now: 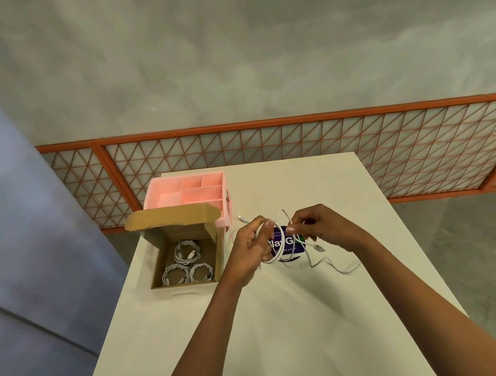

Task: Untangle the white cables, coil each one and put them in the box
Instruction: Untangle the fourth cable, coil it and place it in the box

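Left hand [251, 245], just left of frame centre: fingers curled, gripping a bundle of loops of the white cable [284, 213]. Right hand [324, 228], just right of centre: thumb and fingertips pinch a strand of the same cable close to the left hand. Both hands are held above the table [285, 321], nearly touching.

Cable position: the loops hang between the two hands, over a round purple label [282, 236] with white lettering that lies on the table. One end trails to the lower right of the hands and rests on the table top. A plug [319, 248] shows below the right hand. A second plug [240, 218] lies on the table just above the left hand; which cable it belongs to cannot be determined.

Box [156, 258], left of the hands at the table's left edge: cardboard, lid flap upright at the far side. It contains three coiled white cables [187, 251], one at the back and two side by side at the front.

Pink organiser [186, 191], directly behind the box: several open compartments.

Orange lattice fence [267, 149], beyond the table: spans the frame width.
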